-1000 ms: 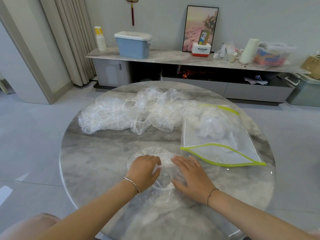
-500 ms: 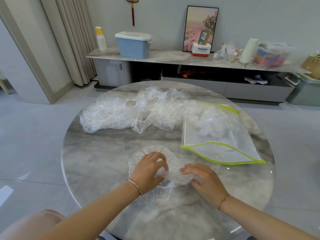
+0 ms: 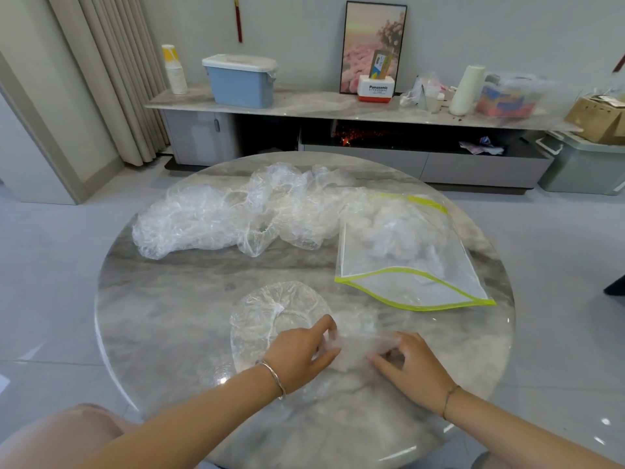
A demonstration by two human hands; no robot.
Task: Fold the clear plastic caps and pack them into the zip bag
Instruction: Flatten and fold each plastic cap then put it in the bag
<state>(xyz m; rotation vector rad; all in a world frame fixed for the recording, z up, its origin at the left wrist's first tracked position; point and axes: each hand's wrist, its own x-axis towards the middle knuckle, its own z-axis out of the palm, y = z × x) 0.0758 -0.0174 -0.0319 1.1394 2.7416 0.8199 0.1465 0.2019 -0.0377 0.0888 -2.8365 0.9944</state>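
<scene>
Fingers (image 3: pixel 325 328) of the left hand (image 3: pixel 299 355) and the right hand (image 3: pixel 414 365) are curled and pinch the cap (image 3: pixel 267 313). One second ago both hands lay flat on it. The cap lies on the bench (image 3: pixel 162 299), nearer the person than the zip bag (image 3: pixel 406 262). The pile of caps (image 3: pixel 230 214) lies left of the bag, touching it.
</scene>
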